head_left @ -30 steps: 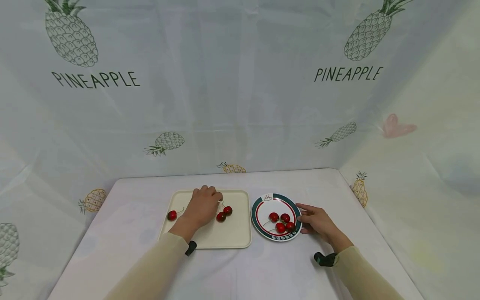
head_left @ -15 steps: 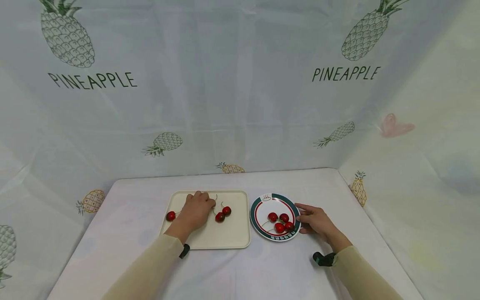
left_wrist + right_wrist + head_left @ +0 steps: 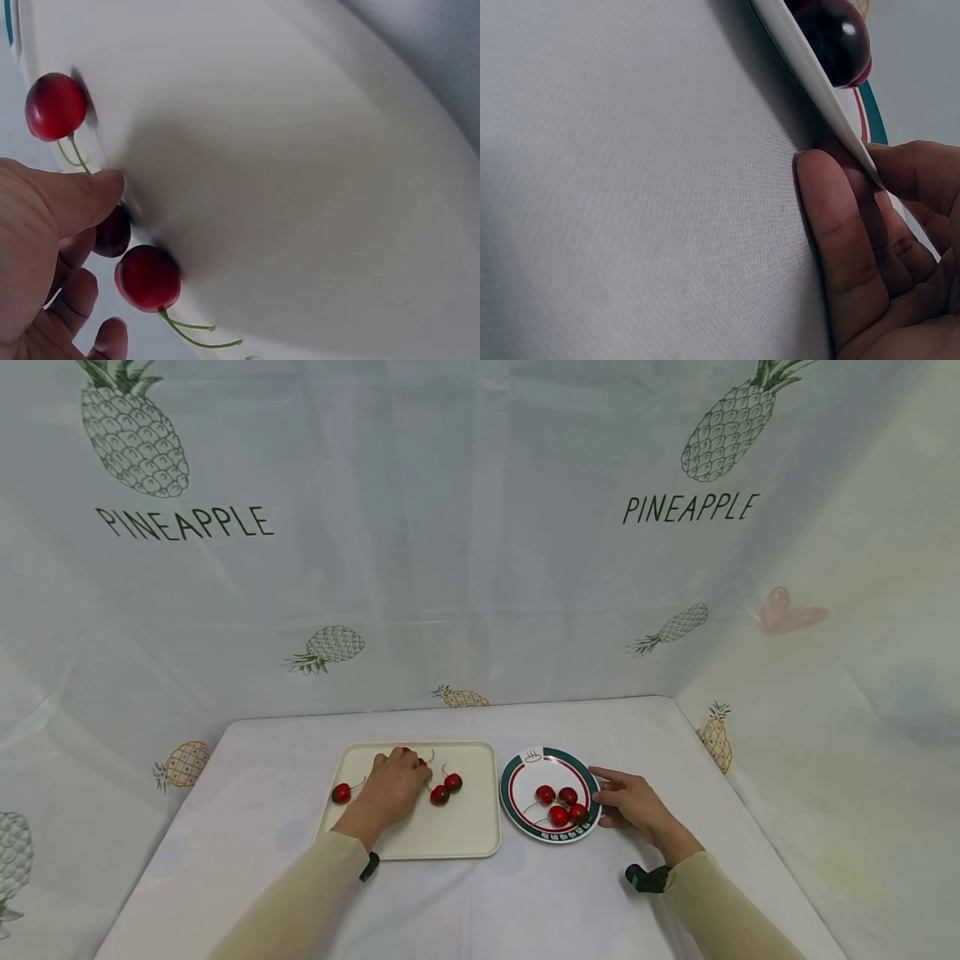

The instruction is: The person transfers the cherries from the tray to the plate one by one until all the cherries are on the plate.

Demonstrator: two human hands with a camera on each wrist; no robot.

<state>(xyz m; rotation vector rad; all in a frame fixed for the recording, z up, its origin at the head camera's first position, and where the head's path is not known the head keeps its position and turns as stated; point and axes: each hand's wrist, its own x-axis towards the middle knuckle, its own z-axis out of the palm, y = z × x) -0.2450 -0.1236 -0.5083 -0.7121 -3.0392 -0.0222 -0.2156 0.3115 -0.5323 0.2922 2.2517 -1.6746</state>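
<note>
My left hand (image 3: 392,789) is over the cream tray (image 3: 465,831), thumb and curled fingers around a dark cherry (image 3: 113,234), which the thumb partly hides. Close beside these fingers lies a red cherry (image 3: 148,278) with green stems. Another red cherry (image 3: 56,106) shows above the thumb in the left wrist view. On the tray, a cherry (image 3: 341,793) sits to the left of the hand and a touching pair (image 3: 440,795) to the right. My right hand (image 3: 636,806) pinches the rim of a white plate (image 3: 510,787) banded in green and red. Several cherries (image 3: 545,794) rest on it.
Tray and plate stand side by side on a table with a white cloth (image 3: 540,902). Behind the table hangs a pale curtain (image 3: 465,568) printed with pineapples, and similar cloth covers both sides. Black bands sit at both wrists.
My left hand has shifted left and toward me over the tray, and red cherries now show at its fingertips. My right hand keeps hold of the plate's rim.
</note>
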